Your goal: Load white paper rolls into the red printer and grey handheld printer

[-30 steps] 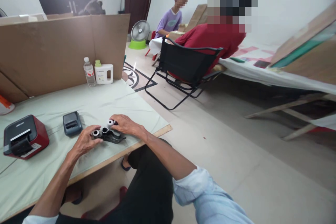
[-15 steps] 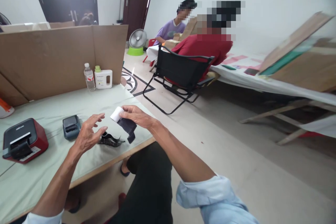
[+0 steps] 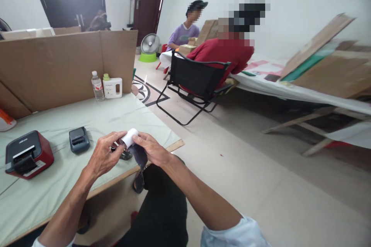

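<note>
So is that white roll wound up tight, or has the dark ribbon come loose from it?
Partly unwound: both hands, left hand and right hand, hold the white roll, and a dark ribbon hangs below it.

Mostly hidden behind the fingers [image 3: 114, 143] of both hands: a small dark plastic part [image 3: 125, 155] on the pale green worktop [image 3: 95, 117], shape impossible to tell. Partly covered by the right hand [image 3: 152, 150]: a dark ribbon strip [image 3: 139, 158] hanging from a small white roll [image 3: 129, 137]. Cut off by the left edge: an orange-and-white object [image 3: 5, 120]. Too small to read: the label of the white plastic jug [image 3: 112, 87]. Blurred: leaning cardboard sheets [image 3: 324, 61] at right.
</note>
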Action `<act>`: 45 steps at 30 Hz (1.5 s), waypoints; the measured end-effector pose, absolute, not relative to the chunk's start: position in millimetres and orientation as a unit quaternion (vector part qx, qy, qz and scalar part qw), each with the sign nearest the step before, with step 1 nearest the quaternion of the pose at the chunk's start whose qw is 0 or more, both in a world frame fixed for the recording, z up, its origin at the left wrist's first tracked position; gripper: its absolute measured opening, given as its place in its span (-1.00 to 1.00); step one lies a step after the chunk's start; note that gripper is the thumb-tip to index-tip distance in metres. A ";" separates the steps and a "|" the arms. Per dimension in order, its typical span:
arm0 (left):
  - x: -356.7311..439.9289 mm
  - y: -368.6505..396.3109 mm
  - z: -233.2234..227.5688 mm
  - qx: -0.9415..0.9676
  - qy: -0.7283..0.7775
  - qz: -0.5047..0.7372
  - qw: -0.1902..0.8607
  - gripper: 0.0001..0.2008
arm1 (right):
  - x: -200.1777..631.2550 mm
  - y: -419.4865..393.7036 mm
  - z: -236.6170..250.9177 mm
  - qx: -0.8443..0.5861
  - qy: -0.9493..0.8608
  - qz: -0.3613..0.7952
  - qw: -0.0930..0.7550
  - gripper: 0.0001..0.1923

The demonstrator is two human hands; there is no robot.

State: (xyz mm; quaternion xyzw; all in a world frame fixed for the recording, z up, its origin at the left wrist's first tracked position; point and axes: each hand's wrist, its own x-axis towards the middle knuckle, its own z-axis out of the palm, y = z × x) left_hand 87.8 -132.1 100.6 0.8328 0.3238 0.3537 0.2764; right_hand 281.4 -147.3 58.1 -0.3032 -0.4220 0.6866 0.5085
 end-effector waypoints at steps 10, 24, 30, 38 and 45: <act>65.2 -130.9 113.4 0.840 0.280 0.271 0.378 -0.37 | 271.8 -167.7 45.2 -0.285 -0.432 0.725 0.454 -0.46; 50.2 -129.7 105.6 0.777 0.271 0.240 0.515 -0.33 | 253.2 -181.9 28.5 -0.218 -0.404 0.789 0.408 -0.38; 47.1 -128.9 93.5 0.727 0.271 0.264 0.573 -0.30 | 250.4 -183.1 23.3 -0.191 -0.383 0.807 0.406 -0.39; 41.4 -131.0 88.4 0.713 0.270 0.265 0.590 -0.30 | 241.1 -186.0 17.8 -0.189 -0.360 0.807 0.427 -0.35; 39.1 -130.6 93.0 0.727 0.244 0.251 0.591 -0.32 | 236.8 -187.2 22.7 -0.171 -0.348 0.813 0.435 -0.36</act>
